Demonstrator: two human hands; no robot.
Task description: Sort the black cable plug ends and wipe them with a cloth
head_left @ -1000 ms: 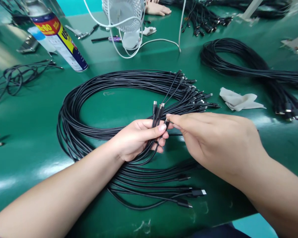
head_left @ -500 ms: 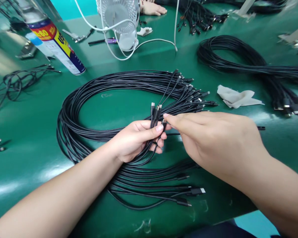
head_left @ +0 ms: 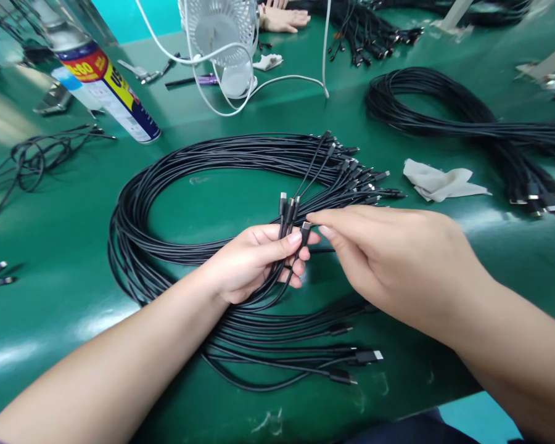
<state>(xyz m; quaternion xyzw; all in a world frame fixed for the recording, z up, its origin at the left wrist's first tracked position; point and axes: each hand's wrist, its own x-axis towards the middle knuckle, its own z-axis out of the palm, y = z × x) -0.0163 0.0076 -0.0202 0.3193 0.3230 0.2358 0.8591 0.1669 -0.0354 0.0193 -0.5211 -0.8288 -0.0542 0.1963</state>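
Note:
My left hand [head_left: 263, 256] is closed around several black USB cables, their plugs standing up past its thumb. One held cable plug [head_left: 305, 233] leans right, its metal end facing my right hand. My right hand [head_left: 398, 265] is just beside that plug, with thumb and index fingertips slightly apart and nothing visible between them. Its other fingers are hidden. Behind and below my hands lies a large coil of black cables [head_left: 134, 203], with many plugs bunched at its right. More cable ends [head_left: 367, 356] spread over the table in front.
The green table [head_left: 65, 246] holds a spray can [head_left: 115, 92] at back left and a small white fan [head_left: 217, 31] with a white cord. A crumpled white cloth [head_left: 444, 180] and another cable coil [head_left: 435, 92] lie right. Another person's hand [head_left: 284, 20] rests at the back.
My right thumb has drawn slightly away from the index fingertip, and more of the leaning plug shows. My left hand keeps its hold, almost still. The view has shifted slightly.

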